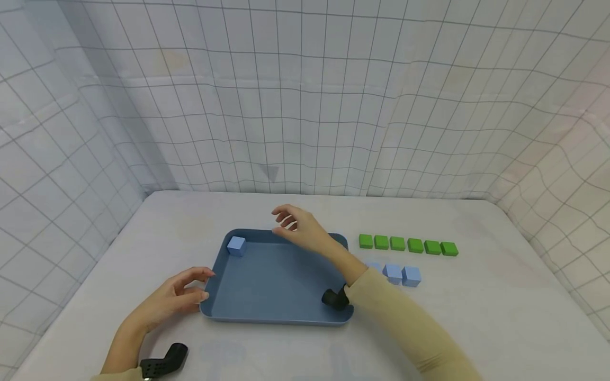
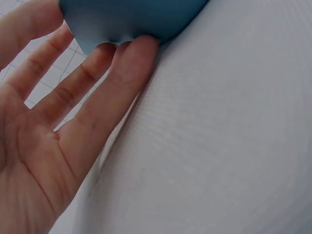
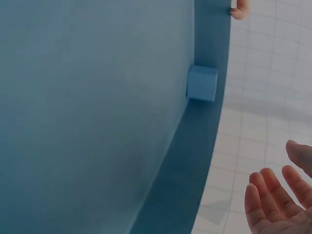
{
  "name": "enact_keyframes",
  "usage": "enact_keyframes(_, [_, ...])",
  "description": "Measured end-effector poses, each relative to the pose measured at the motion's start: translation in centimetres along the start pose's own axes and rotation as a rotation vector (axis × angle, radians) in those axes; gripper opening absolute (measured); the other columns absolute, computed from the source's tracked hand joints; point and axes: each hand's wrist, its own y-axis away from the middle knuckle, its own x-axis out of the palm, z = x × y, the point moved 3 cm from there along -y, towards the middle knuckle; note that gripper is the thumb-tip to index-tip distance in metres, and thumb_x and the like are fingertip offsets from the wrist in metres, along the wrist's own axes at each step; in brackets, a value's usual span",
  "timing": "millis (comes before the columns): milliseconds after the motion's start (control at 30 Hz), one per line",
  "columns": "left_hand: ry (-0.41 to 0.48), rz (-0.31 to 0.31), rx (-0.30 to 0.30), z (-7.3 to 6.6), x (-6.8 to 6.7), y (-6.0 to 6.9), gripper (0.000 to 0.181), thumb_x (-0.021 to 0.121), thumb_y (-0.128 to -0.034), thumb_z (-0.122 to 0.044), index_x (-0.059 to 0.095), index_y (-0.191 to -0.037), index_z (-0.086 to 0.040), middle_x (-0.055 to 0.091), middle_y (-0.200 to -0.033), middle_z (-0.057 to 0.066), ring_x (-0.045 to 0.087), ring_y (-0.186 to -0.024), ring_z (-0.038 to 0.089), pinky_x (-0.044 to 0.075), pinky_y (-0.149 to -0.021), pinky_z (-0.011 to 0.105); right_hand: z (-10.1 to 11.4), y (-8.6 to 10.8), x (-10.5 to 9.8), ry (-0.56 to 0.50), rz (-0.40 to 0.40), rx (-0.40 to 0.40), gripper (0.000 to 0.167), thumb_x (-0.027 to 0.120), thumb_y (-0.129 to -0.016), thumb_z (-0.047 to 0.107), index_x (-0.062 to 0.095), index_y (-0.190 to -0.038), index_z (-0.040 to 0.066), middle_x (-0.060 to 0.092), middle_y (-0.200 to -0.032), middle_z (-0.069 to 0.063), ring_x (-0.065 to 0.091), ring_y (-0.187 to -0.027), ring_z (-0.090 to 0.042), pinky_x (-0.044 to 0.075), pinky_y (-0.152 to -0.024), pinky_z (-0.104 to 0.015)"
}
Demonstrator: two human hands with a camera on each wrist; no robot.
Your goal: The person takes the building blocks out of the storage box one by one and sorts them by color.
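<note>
A blue-grey rectangular tray (image 1: 276, 283) lies on the white table. In its back left corner sits a light blue cube (image 1: 236, 246), also visible in the right wrist view, where the cube (image 3: 202, 83) rests against the walls. My left hand (image 1: 167, 296) is at the tray's left side. In the left wrist view the left hand's (image 2: 73, 112) thumb and some fingertips touch the tray wall, fingers only slightly bent. Over the tray's back edge my right hand (image 1: 305, 230) hovers with loosely bent fingers, holding nothing; in the right wrist view, the right hand (image 3: 282, 200) is apart from the wall.
Right of the tray, several green blocks (image 1: 397, 243) form a row. Nearer me stand light blue cubes (image 1: 411, 276), one partly hidden behind my right forearm. Black wrist cameras (image 1: 164, 361) are on both wrists. White gridded cloth (image 1: 305, 106) hangs around the table's back and sides.
</note>
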Motion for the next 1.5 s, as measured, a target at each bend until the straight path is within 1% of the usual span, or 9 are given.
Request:
enact_keyframes(200, [-0.013, -0.012, -0.009, -0.1, 0.0, -0.1, 0.044, 0.057, -0.0895, -0.014, 0.04, -0.127, 0.0, 0.046, -0.116, -0.011, 0.058, -0.087, 0.01, 0.05, -0.072, 0.032, 0.0, -1.2, 2.4, 0.002, 0.037, 0.011, 0.039, 0.062, -0.086, 0.009, 0.05, -0.122, 0.0, 0.056, -0.108, -0.018, 0.058, -0.095, -0.024, 0.046, -0.078, -0.02])
enact_keyframes(333, [-0.004, -0.008, -0.008, -0.1, -0.1, 0.0, 0.044, 0.056, -0.0899, -0.013, 0.039, -0.128, 0.001, 0.046, -0.116, -0.009, 0.059, -0.087, 0.01, 0.05, -0.072, 0.032, -0.1, -1.8, 4.0, 0.017, 0.067, 0.032, 0.038, 0.062, -0.086, 0.01, 0.051, -0.122, 0.001, 0.057, -0.107, -0.014, 0.058, -0.094, -0.021, 0.045, -0.077, -0.018])
enact_keyframes(567, [0.001, -0.001, -0.008, -0.2, -0.1, 0.0, 0.047, 0.055, -0.0902, -0.012, 0.036, -0.129, 0.004, 0.045, -0.118, -0.004, 0.059, -0.088, 0.011, 0.05, -0.072, 0.033, -0.2, -2.4, 6.4, 0.079, 0.101, 0.024, 0.038, 0.063, -0.086, 0.01, 0.052, -0.122, 0.002, 0.057, -0.107, -0.012, 0.057, -0.095, -0.02, 0.045, -0.077, -0.017])
enact_keyframes(700, [-0.003, 0.004, -0.006, 0.0, 0.0, -0.2, 0.046, 0.055, -0.0902, -0.013, 0.037, -0.129, 0.002, 0.045, -0.119, -0.004, 0.059, -0.088, 0.011, 0.049, -0.072, 0.033, -0.3, -2.6, 7.1, 0.109, 0.106, 0.026, 0.039, 0.063, -0.086, 0.01, 0.052, -0.123, 0.002, 0.058, -0.11, -0.013, 0.057, -0.097, -0.021, 0.044, -0.078, -0.017])
enact_keyframes(933, [0.004, 0.007, 0.0, 0.1, 0.0, -0.2, 0.043, 0.056, -0.0901, -0.013, 0.039, -0.128, 0.0, 0.047, -0.117, -0.009, 0.059, -0.088, 0.01, 0.05, -0.072, 0.032, -0.8, -2.8, 8.0, 0.147, 0.121, 0.059, 0.04, 0.063, -0.086, 0.013, 0.053, -0.124, 0.007, 0.057, -0.116, -0.01, 0.058, -0.097, -0.017, 0.044, -0.077, -0.016])
enact_keyframes(1067, [0.005, 0.006, 0.0, 0.1, -0.1, -0.1, 0.042, 0.056, -0.09, -0.013, 0.041, -0.127, -0.002, 0.047, -0.117, -0.01, 0.059, -0.088, 0.01, 0.05, -0.072, 0.032, -0.9, -2.9, 8.3, 0.144, 0.125, 0.07, 0.04, 0.063, -0.086, 0.014, 0.053, -0.125, 0.008, 0.057, -0.117, -0.01, 0.058, -0.098, -0.018, 0.044, -0.078, -0.017])
enact_keyframes(1300, [0.006, 0.003, -0.009, 0.1, -0.1, -0.1, 0.043, 0.056, -0.09, -0.013, 0.039, -0.128, 0.0, 0.045, -0.118, -0.007, 0.059, -0.089, 0.011, 0.05, -0.074, 0.033, -1.3, -3.1, 8.8, 0.129, 0.151, 0.084, 0.042, 0.062, -0.087, 0.015, 0.052, -0.127, 0.009, 0.055, -0.122, -0.009, 0.058, -0.1, -0.019, 0.044, -0.08, -0.019])
enact_keyframes(1400, [0.005, 0.003, -0.008, 0.1, -0.1, -0.1, 0.043, 0.056, -0.0901, -0.013, 0.039, -0.128, 0.0, 0.045, -0.118, -0.007, 0.059, -0.089, 0.011, 0.05, -0.074, 0.033, -1.3, -3.2, 9.0, 0.151, 0.163, 0.083, 0.044, 0.062, -0.088, 0.016, 0.05, -0.129, 0.011, 0.054, -0.123, -0.008, 0.059, -0.098, -0.018, 0.044, -0.079, -0.019])
enact_keyframes(1500, [0.006, 0.006, -0.003, 0.1, -0.1, -0.1, 0.043, 0.056, -0.0902, -0.013, 0.04, -0.128, -0.001, 0.046, -0.117, -0.009, 0.059, -0.089, 0.011, 0.05, -0.074, 0.033, -1.4, -3.4, 9.1, 0.181, 0.172, 0.075, 0.045, 0.062, -0.087, 0.017, 0.05, -0.13, 0.012, 0.056, -0.118, -0.007, 0.058, -0.092, -0.014, 0.043, -0.076, -0.017])
